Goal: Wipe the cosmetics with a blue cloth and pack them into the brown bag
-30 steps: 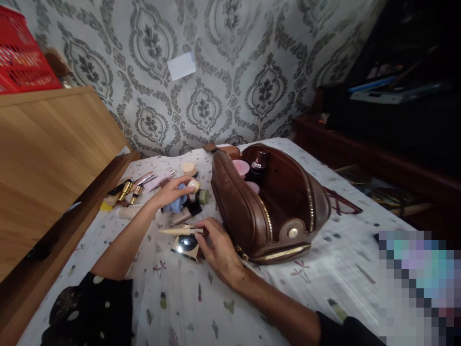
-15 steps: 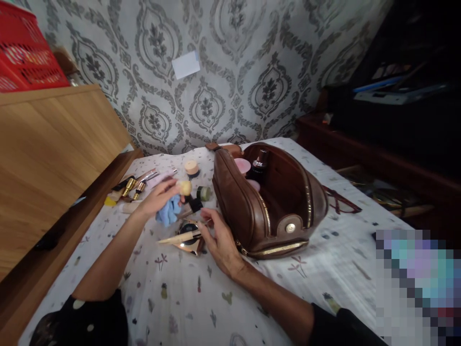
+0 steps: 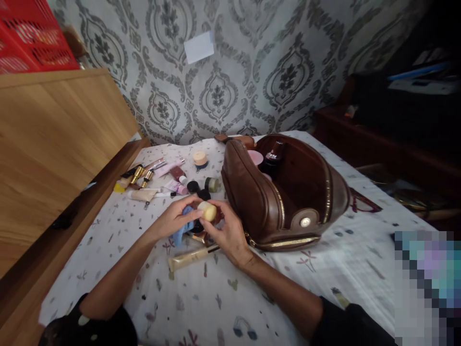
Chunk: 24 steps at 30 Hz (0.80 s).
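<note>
Patterned wall (image 3: 248, 57) towering at the back, and below it the printed sheet (image 3: 273, 300) stretches wide! On that, the brown bag (image 3: 245, 192), zip undone, mouth gaping. Just beside it, the left hand (image 3: 178, 217) and right hand (image 3: 230, 234) meet, fingers narrowed on one shared object. Cream tube (image 3: 189, 259) lying below, dark end right by the right hand; blue cloth (image 3: 179, 236) bunched under the left, gripped or not, I can't tell. Dark bottle (image 3: 274, 156) inside the bag, peach-topped jar (image 3: 200, 158) farther back, and there, pinched between both hands, left of the bag: the small yellow pot (image 3: 209, 211)!
</note>
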Available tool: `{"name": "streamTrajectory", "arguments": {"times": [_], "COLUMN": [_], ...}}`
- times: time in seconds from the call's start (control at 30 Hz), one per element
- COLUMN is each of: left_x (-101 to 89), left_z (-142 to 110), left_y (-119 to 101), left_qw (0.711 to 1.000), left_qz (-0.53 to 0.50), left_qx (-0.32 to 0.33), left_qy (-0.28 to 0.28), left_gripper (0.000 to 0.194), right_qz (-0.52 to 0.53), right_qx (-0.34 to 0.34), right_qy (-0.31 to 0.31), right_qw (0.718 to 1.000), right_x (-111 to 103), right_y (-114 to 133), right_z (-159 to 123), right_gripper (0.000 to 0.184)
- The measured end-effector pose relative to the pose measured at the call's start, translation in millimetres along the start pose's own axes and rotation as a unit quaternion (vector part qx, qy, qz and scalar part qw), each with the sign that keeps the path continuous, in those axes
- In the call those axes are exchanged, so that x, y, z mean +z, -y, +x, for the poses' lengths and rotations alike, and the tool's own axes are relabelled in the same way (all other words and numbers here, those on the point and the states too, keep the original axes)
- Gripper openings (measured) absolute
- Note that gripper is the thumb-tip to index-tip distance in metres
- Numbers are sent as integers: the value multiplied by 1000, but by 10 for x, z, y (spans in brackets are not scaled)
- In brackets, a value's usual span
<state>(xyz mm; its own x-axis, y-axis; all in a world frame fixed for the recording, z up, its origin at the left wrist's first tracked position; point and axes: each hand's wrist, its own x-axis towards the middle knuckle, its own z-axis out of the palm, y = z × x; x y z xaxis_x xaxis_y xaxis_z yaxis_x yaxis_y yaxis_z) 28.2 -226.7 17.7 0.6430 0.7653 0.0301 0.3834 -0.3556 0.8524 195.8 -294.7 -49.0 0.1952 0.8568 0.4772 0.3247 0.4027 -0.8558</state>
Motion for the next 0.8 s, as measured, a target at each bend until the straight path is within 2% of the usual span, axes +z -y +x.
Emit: {"name": "streamTrajectory", "arguments": {"times": [0.1,0.2,0.27,0.33,0.4,0.47,0.6,0.8], "left_x": [30,113,198,290,366,410,391,309], "left_z": [-62,-149,-208,-251,-266,-258,-225,-225], "left_y": [-16,-93,-140,-148,-102,-12,173,258], "left_qw": [994,980,977,976,968,965,974,979], "left_qz": [-12,-34,-19,40,107,143,133,117], "left_qx": [-11,52,126,189,221,216,165,132], "left_qy": [-112,-189,-172,-105,-45,-33,-74,-103], "left_gripper": [36,35,37,42,47,50,51,44], "right_qz": [-6,-9,12,34,36,32,10,-25], "right_qx": [-2,7,24,50,68,68,39,-11], "right_qy": [2,2,15,30,33,24,27,33], "right_qw": [1000,1000,1000,998,997,997,999,999], "right_x": [-4,-2,-2,-5,-8,-6,5,-4], "right_y": [40,46,26,-5,-38,-63,-65,-28], "right_z": [13,9,1,-9,-16,-17,-13,-20], "right_gripper": [25,21,23,28,33,35,29,25]}}
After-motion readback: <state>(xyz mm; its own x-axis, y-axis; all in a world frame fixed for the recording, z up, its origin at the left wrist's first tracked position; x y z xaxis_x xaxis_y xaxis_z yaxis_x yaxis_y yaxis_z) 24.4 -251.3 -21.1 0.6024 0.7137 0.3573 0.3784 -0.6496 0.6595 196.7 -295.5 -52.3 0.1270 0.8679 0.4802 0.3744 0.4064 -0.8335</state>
